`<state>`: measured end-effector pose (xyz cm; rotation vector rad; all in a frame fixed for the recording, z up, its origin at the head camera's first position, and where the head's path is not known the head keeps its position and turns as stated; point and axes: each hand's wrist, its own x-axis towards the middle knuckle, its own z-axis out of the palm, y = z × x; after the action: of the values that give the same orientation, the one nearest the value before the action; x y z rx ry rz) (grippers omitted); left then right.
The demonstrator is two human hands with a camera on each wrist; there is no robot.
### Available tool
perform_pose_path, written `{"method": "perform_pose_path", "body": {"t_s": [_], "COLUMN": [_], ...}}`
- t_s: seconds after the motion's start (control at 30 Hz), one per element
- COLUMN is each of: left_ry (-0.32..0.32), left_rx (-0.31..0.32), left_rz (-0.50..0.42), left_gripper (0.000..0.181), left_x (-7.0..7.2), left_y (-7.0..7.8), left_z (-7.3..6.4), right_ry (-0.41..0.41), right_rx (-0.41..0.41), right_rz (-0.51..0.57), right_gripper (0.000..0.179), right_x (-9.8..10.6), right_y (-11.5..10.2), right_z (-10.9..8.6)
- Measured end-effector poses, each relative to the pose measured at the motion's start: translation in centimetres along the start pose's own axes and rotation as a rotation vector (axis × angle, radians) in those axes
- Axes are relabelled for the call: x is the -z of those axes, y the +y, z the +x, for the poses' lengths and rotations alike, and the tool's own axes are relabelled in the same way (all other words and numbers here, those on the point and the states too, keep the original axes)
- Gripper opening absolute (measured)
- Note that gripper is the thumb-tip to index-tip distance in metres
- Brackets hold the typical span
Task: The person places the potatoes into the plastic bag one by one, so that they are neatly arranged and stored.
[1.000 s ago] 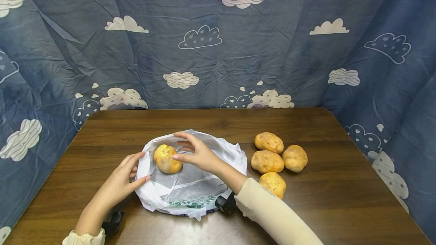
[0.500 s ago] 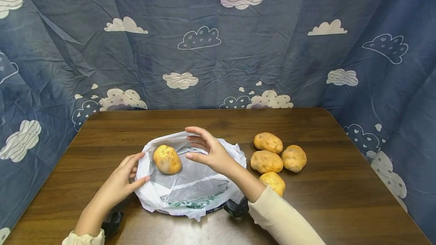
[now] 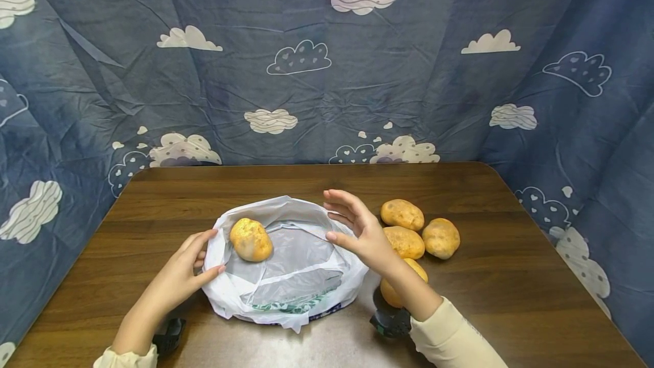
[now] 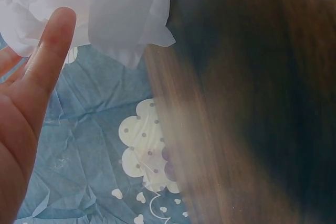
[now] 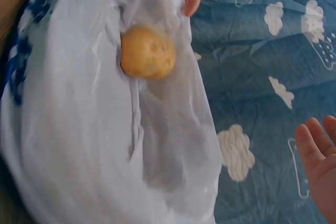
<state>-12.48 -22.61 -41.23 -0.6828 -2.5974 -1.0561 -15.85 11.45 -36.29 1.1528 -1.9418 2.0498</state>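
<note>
A white plastic bag (image 3: 306,277) with green print lies spread wide at its mouth on the table, and one potato (image 3: 251,240) rests inside, at its left. My left hand (image 3: 176,274) touches the bag's left rim with fingers and thumb extended; the left wrist view shows the thumb (image 4: 55,40) straight against the plastic. My right hand (image 3: 365,237) hovers over the bag's right rim, holding nothing, its fingers loosely spread. Several potatoes lie to the right, among them a back one (image 3: 402,214) and a right one (image 3: 441,238). My right hand and forearm partly cover two nearer ones.
The brown wooden table (image 3: 511,300) runs back to a blue curtain (image 3: 306,90) with cloud prints. A dark blue patterned edge (image 3: 325,312) shows beneath the bag. Black wrist devices (image 3: 390,322) hang under both wrists.
My right hand has withdrawn from beside the potato in the bag and moved right, toward the other potatoes. The potato stays in the bag. My left hand has not moved.
</note>
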Motion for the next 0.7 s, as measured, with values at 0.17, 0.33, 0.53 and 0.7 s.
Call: {"method": "perform_pose_path", "body": {"t_s": [0.17, 0.33, 0.53, 0.7], "left_ry": [0.003, 0.002, -0.011, -0.016], "left_rx": [-0.004, -0.001, 0.011, 0.018], "left_rz": [-0.010, -0.011, -0.016, -0.026], "left_gripper": [0.065, 0.065, 0.065, 0.065], "left_x": [-0.1, 0.0, 0.0, 0.0], "left_y": [0.0, 0.0, -0.1, -0.1], "left_z": [0.0, 0.0, 0.0, 0.0], "right_ry": [0.030, 0.062, 0.091, 0.113], "right_rx": [0.006, -0.019, -0.042, -0.067], "right_rz": [-0.001, -0.031, -0.085, -0.135], "right_gripper": [0.062, 0.061, 0.061, 0.061], "right_x": [1.4, 2.7, 4.2, 5.3], "right_y": [-0.4, -0.7, -0.9, -1.0], "right_z": [-1.3, -2.7, -4.5, -6.2]}}
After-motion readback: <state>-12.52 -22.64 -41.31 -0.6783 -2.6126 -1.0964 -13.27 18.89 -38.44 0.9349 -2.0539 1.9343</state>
